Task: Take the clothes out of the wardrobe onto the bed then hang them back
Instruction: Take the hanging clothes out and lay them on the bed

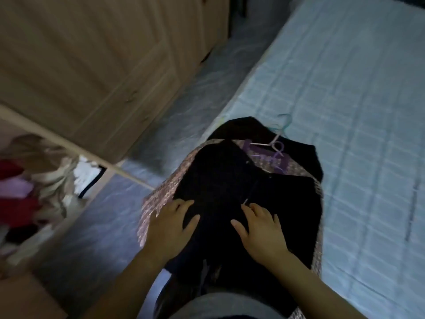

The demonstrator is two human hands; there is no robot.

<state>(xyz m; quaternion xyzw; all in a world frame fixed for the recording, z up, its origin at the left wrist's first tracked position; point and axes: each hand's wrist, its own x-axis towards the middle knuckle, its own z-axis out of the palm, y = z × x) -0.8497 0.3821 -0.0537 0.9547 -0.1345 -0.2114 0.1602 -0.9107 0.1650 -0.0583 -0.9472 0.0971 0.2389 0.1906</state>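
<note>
— Pale blue checked bed (345,111) fills the right; what's at centre frame?
— Dark black clothes pile (230,180) on its edge, left hand (170,226) and right hand (262,229) spread flat, gripping nothing.

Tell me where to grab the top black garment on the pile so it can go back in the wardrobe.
Grip the black garment at its far end, by the hanger hooks poking out there, coming in over the pile from the near side. The hooks are the only rigid part showing. Both the left hand and the right hand lie flat and open on the cloth, so neither holds it yet.
</note>
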